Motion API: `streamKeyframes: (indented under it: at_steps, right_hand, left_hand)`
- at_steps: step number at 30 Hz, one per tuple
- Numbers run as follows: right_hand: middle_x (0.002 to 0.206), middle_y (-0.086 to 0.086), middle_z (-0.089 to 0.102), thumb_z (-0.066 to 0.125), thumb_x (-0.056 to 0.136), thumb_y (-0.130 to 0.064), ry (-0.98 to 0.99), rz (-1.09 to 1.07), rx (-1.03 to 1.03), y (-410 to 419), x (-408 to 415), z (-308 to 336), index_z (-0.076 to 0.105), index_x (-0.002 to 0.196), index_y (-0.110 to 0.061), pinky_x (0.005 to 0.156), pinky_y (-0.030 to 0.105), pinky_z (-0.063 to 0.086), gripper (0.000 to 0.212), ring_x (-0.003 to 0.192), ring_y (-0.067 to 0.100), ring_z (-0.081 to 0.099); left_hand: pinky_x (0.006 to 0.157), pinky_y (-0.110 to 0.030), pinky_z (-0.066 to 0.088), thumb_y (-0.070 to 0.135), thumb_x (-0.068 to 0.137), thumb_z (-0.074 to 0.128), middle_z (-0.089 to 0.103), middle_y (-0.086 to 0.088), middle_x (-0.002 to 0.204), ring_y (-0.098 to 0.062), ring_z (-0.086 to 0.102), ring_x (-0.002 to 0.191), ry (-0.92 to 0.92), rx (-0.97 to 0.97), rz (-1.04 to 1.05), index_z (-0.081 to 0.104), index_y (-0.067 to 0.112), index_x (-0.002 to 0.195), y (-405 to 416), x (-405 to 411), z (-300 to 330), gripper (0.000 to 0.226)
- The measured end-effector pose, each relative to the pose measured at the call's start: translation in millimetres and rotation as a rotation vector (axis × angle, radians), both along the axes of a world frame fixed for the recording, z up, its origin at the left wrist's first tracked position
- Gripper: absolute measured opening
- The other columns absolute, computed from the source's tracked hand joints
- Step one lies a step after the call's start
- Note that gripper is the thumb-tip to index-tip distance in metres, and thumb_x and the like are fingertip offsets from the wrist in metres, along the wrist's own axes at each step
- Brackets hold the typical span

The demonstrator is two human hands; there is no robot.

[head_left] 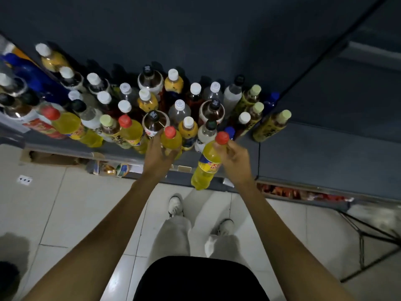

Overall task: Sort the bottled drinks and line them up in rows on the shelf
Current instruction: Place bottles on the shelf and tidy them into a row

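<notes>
Gripping yellow bottles (171, 141), both hands (159, 154) at shelf (303, 153)

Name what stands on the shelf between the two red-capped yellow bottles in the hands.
Head view: a white-capped orange-yellow bottle and a dark-capped whitish bottle stand there.

Both my bare forearms reach forward, side by side. My left hand (159, 153) wraps its curled fingers around a bottle's body. My right hand (235, 161) grips another bottle's neck.
</notes>
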State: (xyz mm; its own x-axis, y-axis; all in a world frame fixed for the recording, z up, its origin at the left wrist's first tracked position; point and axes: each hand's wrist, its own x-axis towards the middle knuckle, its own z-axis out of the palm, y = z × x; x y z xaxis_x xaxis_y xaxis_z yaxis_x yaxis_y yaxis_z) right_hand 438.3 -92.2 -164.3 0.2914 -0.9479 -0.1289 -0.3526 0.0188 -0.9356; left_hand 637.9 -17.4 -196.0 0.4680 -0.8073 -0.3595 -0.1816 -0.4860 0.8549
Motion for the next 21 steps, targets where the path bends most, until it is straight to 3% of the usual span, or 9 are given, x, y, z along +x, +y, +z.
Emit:
streamKeyframes:
  at_steps: [1,4,5,9,11,14,16,18,21]
  right_hand:
    - [0.064,0.018,0.056,0.058,0.088,-0.043,0.007,-0.002,0.000,2,-1,-3,0.063,0.078,-0.014,0.056,0.038,0.041,0.031,0.059,0.017,0.046]
    - [0.069,0.015,0.062,0.052,0.087,-0.051,0.119,0.021,-0.034,4,-4,-12,0.065,0.095,-0.022,0.059,0.043,0.048,0.032,0.061,0.032,0.055]
    - [0.070,0.013,0.063,0.050,0.087,-0.054,0.152,0.034,-0.038,5,-4,-12,0.065,0.099,-0.023,0.061,0.045,0.051,0.036,0.063,0.033,0.058]
    - [0.071,0.012,0.063,0.052,0.089,-0.052,0.148,0.008,-0.045,11,-8,-10,0.061,0.091,-0.026,0.063,0.045,0.052,0.028,0.067,0.033,0.060]
    - [0.073,0.013,0.063,0.055,0.092,-0.039,0.098,-0.029,-0.044,17,-13,-7,0.062,0.089,-0.023,0.064,0.043,0.051,0.018,0.068,0.032,0.059]
    - [0.068,0.011,0.057,0.057,0.095,-0.031,0.052,-0.025,-0.060,27,-20,3,0.058,0.087,-0.034,0.058,0.035,0.044,0.009,0.062,0.017,0.050]
    - [0.065,-0.009,0.056,0.057,0.095,-0.029,0.031,-0.007,-0.059,36,-29,9,0.057,0.093,-0.031,0.060,0.026,0.041,0.003,0.062,0.005,0.050]
    - [0.068,-0.022,0.058,0.058,0.095,-0.027,-0.007,-0.007,-0.080,43,-40,17,0.056,0.095,-0.029,0.065,0.018,0.042,0.002,0.066,-0.001,0.054]
    - [0.079,-0.007,0.066,0.061,0.093,-0.030,-0.062,-0.049,-0.132,55,-67,36,0.062,0.098,-0.023,0.065,0.027,0.050,0.009,0.071,0.012,0.060]
  left_hand:
    - [0.100,-0.036,0.045,0.034,0.080,0.074,0.042,-0.002,0.135,-0.018,0.049,0.120,-0.030,0.001,-0.006,0.037,0.030,0.141,-1,0,-4,0.072]
    - [0.097,-0.019,0.031,0.027,0.082,0.074,0.034,0.001,0.131,-0.008,0.034,0.117,-0.155,0.001,-0.003,0.040,0.027,0.142,-6,-1,-7,0.069]
    - [0.097,-0.020,0.032,0.028,0.081,0.075,0.035,-0.004,0.133,-0.010,0.035,0.117,-0.193,-0.004,-0.018,0.043,0.025,0.140,-6,-1,-8,0.068]
    - [0.102,-0.038,0.039,0.030,0.079,0.076,0.043,-0.014,0.135,-0.029,0.039,0.124,-0.267,-0.034,-0.078,0.047,0.017,0.135,-5,-3,-6,0.065]
    - [0.102,-0.033,0.030,0.031,0.079,0.075,0.048,-0.013,0.134,-0.030,0.036,0.125,-0.336,-0.051,-0.080,0.048,0.011,0.134,2,-8,-7,0.064]
    - [0.098,-0.022,0.018,0.030,0.079,0.076,0.051,-0.012,0.131,-0.026,0.031,0.125,-0.401,-0.106,-0.099,0.052,0.007,0.128,17,-19,3,0.060]
    - [0.097,-0.016,0.014,0.031,0.078,0.076,0.050,-0.011,0.130,-0.022,0.030,0.125,-0.411,-0.132,-0.134,0.052,0.008,0.127,26,-28,14,0.059]
    - [0.097,-0.013,0.019,0.035,0.079,0.075,0.048,-0.009,0.126,-0.013,0.033,0.120,-0.368,-0.177,-0.175,0.051,0.010,0.127,31,-40,30,0.060]
    - [0.082,0.001,0.029,0.047,0.081,0.066,0.046,-0.007,0.117,-0.001,0.040,0.102,-0.250,-0.256,-0.253,0.050,0.011,0.128,34,-64,57,0.061]
